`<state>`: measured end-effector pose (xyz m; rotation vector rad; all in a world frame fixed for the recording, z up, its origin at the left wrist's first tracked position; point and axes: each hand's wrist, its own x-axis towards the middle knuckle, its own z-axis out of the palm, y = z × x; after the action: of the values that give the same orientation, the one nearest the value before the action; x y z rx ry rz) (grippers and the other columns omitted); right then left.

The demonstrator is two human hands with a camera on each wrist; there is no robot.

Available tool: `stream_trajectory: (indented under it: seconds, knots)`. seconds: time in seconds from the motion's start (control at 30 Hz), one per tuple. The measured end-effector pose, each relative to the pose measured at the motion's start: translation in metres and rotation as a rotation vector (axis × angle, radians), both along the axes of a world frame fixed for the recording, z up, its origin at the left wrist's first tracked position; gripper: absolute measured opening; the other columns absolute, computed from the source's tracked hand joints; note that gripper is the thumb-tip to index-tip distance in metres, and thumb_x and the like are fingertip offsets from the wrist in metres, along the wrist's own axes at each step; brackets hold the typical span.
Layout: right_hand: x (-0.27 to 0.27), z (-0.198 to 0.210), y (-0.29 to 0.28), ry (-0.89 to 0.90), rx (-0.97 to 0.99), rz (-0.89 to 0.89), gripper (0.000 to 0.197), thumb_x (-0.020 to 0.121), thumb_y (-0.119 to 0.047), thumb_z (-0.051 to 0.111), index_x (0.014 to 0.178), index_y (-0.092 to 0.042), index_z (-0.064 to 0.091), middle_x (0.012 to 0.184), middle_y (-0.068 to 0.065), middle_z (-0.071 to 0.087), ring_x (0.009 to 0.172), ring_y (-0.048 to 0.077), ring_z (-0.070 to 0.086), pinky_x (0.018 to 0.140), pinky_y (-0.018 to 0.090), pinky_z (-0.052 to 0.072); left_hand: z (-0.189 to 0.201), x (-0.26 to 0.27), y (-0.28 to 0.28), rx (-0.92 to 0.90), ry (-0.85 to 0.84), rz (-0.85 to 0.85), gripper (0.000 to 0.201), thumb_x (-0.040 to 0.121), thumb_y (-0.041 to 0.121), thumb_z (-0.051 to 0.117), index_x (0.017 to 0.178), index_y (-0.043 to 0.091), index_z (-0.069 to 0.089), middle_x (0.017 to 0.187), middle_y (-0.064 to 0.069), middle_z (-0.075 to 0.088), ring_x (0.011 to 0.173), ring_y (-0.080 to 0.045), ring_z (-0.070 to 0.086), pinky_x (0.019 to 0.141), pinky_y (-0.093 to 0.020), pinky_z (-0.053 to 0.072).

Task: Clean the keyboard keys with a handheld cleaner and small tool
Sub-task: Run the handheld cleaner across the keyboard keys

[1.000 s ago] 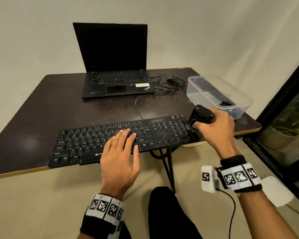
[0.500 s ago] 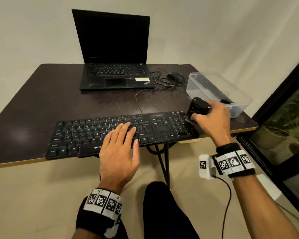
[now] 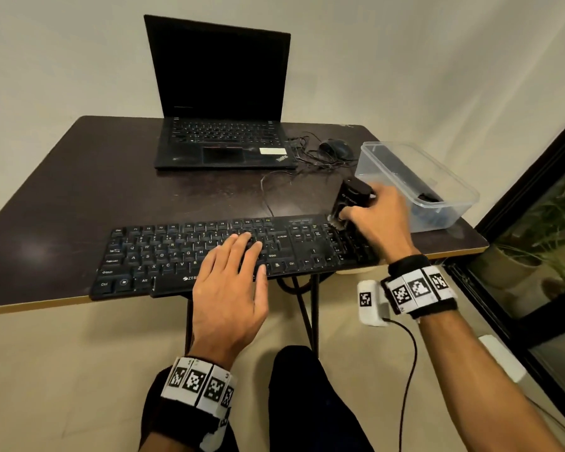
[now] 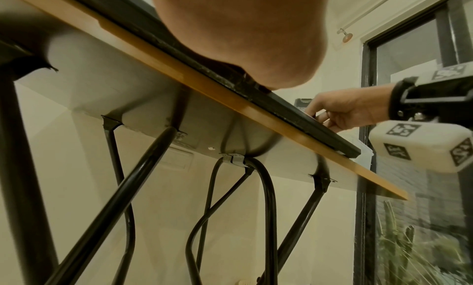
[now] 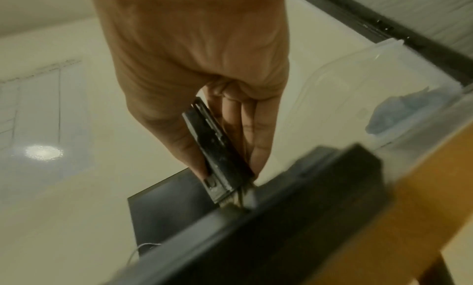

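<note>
A black keyboard (image 3: 163,256) lies along the front edge of the dark table (image 3: 79,190). My left hand (image 3: 232,278) rests flat on its middle keys with straight fingers. My right hand (image 3: 375,220) grips a black handheld cleaner (image 3: 351,199) whose brush end touches the keyboard's far right corner, by the numeric keys. In the right wrist view thumb and fingers clamp the cleaner (image 5: 217,154), and its bristles meet the keyboard edge (image 5: 256,228). The left wrist view shows the palm heel (image 4: 243,36) on the keyboard's front edge and my right hand (image 4: 340,111) beyond.
An open black laptop (image 3: 222,102) stands at the back of the table, with a mouse (image 3: 336,148) and tangled cables to its right. A clear plastic box (image 3: 418,181) holding dark items sits at the right edge, just beyond my right hand. Black table legs (image 4: 128,188) run underneath.
My right hand has pushed the cleaner away from me, from the keyboard's right side to its far right corner. The left hand stays on the keys.
</note>
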<state>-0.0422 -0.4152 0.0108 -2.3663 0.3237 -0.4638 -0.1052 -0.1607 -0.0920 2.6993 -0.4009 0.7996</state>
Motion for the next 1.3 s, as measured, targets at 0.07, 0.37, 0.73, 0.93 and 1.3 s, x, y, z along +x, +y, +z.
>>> stream_trajectory:
  seconds: [0.07, 0.37, 0.73, 0.93, 1.3]
  knots:
    - [0.002, 0.003, 0.017, -0.003, 0.008, 0.065, 0.021, 0.071, -0.024, 0.086, 0.088, -0.026, 0.072, 0.078, -0.011, 0.073, 0.084, 0.017, 0.073, 0.074, 0.034, 0.059, 0.000, 0.000, -0.001, 0.000, 0.003, -0.001, 0.046, 0.107, 0.034, 0.042, 0.142, 0.012, 0.062, 0.153, -0.006, 0.056, 0.146, -0.025, 0.048, 0.122, -0.047, 0.035]
    - [0.014, 0.001, 0.050, 0.010, 0.001, 0.143, 0.024, 0.071, -0.021, 0.085, 0.090, -0.029, 0.073, 0.085, -0.009, 0.076, 0.086, 0.014, 0.071, 0.077, 0.030, 0.058, 0.000, 0.000, 0.002, 0.012, -0.001, -0.007, 0.047, 0.108, 0.035, 0.041, 0.144, 0.012, 0.061, 0.153, -0.006, 0.056, 0.147, -0.026, 0.047, 0.123, -0.046, 0.033]
    - [0.015, 0.001, 0.097, -0.001, -0.009, 0.244, 0.018, 0.071, -0.026, 0.083, 0.080, -0.029, 0.068, 0.077, -0.008, 0.075, 0.081, 0.019, 0.071, 0.069, 0.027, 0.052, -0.001, -0.001, -0.001, 0.004, -0.018, 0.011, 0.046, 0.106, 0.032, 0.045, 0.141, 0.011, 0.064, 0.152, -0.008, 0.058, 0.145, -0.027, 0.049, 0.121, -0.048, 0.037]
    - [0.017, 0.000, 0.060, 0.014, -0.068, 0.152, 0.024, 0.072, -0.024, 0.078, 0.094, -0.029, 0.073, 0.086, -0.005, 0.077, 0.087, 0.024, 0.072, 0.080, 0.037, 0.061, -0.001, -0.001, 0.000, -0.003, -0.003, 0.002, 0.047, 0.106, 0.034, 0.043, 0.142, 0.012, 0.064, 0.153, -0.006, 0.057, 0.147, -0.025, 0.048, 0.123, -0.047, 0.035]
    - [-0.024, -0.009, -0.040, -0.008, 0.015, -0.132, 0.023, 0.073, -0.020, 0.084, 0.094, -0.019, 0.075, 0.086, -0.001, 0.074, 0.089, 0.024, 0.068, 0.076, 0.031, 0.048, -0.003, 0.002, 0.000, 0.003, -0.028, -0.005, 0.050, 0.105, 0.035, 0.040, 0.140, 0.012, 0.066, 0.151, -0.006, 0.059, 0.145, -0.025, 0.050, 0.121, -0.048, 0.036]
